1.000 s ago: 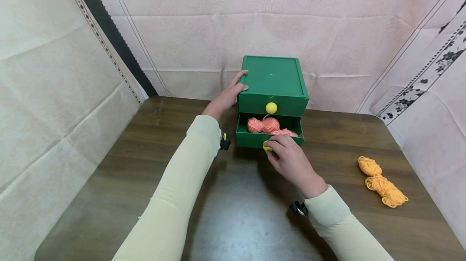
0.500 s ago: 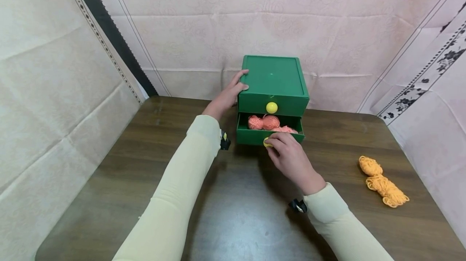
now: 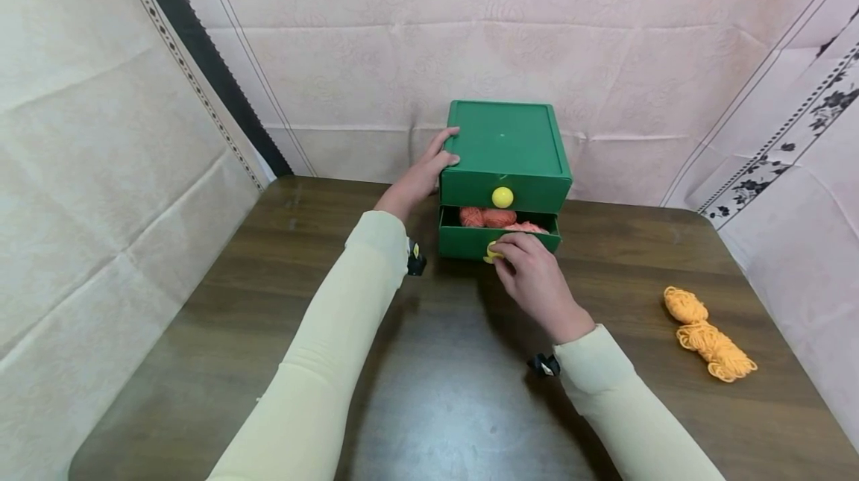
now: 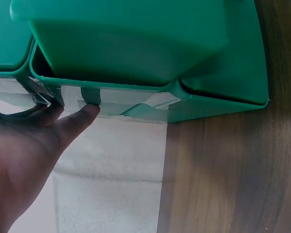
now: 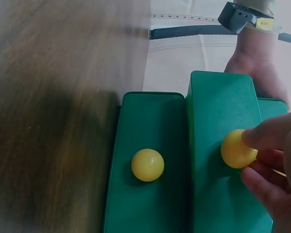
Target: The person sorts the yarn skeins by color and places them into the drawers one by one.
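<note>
A green chest of drawers (image 3: 506,139) stands at the table's back, against the cloth. Its middle drawer (image 3: 463,244) is partly out, with pink yarn (image 3: 498,218) inside; the drawer front hides some of it. My right hand (image 3: 537,280) pinches that drawer's yellow knob (image 5: 236,150) between thumb and fingers. My left hand (image 3: 423,175) rests against the chest's left side, fingertips at the top edge. In the left wrist view its thumb (image 4: 80,121) touches the taped side. The bottom drawer (image 5: 145,121), with its own yellow knob (image 5: 147,165), is in.
A twisted hank of orange yarn (image 3: 708,335) lies on the wooden table (image 3: 429,391) at the right. The top drawer's yellow knob (image 3: 502,197) sits just above the pulled-out drawer. Pale cloth (image 3: 349,71) hangs behind and at both sides.
The middle drawer has slid inward, away from me, with my right hand on its knob, and less of the pink yarn shows. My left hand has stayed in place.
</note>
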A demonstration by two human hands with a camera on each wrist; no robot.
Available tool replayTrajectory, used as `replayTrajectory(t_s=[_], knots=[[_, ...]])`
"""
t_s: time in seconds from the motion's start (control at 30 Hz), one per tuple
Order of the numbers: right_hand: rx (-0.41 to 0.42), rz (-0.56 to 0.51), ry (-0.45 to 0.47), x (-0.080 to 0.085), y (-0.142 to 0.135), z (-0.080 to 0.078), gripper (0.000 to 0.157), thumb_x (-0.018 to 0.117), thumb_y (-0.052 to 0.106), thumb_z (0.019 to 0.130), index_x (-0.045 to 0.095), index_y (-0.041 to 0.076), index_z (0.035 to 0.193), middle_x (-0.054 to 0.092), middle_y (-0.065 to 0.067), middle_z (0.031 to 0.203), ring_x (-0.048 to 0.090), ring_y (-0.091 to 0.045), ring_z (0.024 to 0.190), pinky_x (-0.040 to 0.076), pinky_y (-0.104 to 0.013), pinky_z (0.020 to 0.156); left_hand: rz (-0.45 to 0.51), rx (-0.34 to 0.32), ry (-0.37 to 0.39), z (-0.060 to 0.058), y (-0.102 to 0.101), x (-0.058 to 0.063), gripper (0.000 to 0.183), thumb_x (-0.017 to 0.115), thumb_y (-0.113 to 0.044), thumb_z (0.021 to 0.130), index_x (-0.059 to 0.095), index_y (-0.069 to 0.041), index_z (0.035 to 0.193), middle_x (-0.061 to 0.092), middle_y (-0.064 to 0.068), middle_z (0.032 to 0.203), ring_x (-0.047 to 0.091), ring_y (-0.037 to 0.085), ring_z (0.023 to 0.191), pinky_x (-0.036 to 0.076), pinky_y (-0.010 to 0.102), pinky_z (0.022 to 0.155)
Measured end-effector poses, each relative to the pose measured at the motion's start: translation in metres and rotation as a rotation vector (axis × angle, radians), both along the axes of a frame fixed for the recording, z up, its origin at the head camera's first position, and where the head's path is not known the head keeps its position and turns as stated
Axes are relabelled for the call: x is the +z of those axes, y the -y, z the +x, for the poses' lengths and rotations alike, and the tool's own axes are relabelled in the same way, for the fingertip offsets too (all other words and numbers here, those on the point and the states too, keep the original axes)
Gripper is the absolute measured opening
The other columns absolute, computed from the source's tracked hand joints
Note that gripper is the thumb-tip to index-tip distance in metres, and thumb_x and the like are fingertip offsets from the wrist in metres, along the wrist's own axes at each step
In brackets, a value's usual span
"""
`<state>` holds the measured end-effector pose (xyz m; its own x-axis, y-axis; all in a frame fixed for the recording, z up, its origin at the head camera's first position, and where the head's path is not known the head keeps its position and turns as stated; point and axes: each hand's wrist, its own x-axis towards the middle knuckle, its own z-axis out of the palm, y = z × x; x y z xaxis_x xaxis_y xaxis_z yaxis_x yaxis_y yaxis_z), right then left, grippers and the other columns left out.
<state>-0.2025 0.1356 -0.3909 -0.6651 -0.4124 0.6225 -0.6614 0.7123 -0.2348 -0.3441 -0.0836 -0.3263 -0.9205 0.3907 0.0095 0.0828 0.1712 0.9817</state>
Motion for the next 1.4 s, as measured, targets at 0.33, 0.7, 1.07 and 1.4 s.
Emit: replayTrajectory(t_s=[0.33,0.7,1.07,1.4], knots=[[-0.025,-0.020,0.010,-0.001,0.002,-0.012,0.020,0.075,0.004,0.080,0.074,0.004,0.100,0.067,-0.010,0.102,0.061,-0.027,0.100,0.052,-0.042,0.088,-0.005,0.007,-0.002,0.003,0.000,0.001,0.055,0.041,-0.036,0.095,0.024,-0.048,0.146,0.010,-0.005,0.161,0.032,0.029,0.140,0.035,0.056,0.107],[-0.040,-0.025,0.025,-0.003,0.003,-0.020,0.021,0.074,0.005,0.082,0.073,0.003,0.103,0.067,-0.010,0.106,0.061,-0.027,0.102,0.052,-0.041,0.089,0.006,-0.010,0.006,0.001,0.001,0.001,0.057,0.040,-0.035,0.096,0.021,-0.046,0.149,0.007,-0.004,0.161,0.031,0.029,0.140,0.033,0.056,0.108],[-0.051,-0.048,0.011,-0.005,0.004,-0.028,0.019,0.073,0.003,0.082,0.073,0.003,0.101,0.067,-0.010,0.105,0.061,-0.027,0.100,0.052,-0.041,0.088,0.001,0.006,-0.011,0.002,-0.001,0.001,0.056,0.041,-0.035,0.095,0.024,-0.047,0.147,0.011,-0.004,0.161,0.032,0.028,0.139,0.035,0.055,0.107],[-0.066,-0.065,0.017,-0.005,0.006,-0.033,0.017,0.070,0.005,0.085,0.073,0.003,0.102,0.066,-0.010,0.105,0.061,-0.027,0.101,0.052,-0.041,0.088,0.005,-0.007,-0.018,0.002,-0.001,0.000,0.058,0.039,-0.035,0.095,0.022,-0.045,0.149,0.008,-0.003,0.162,0.027,0.029,0.142,0.030,0.056,0.109]])
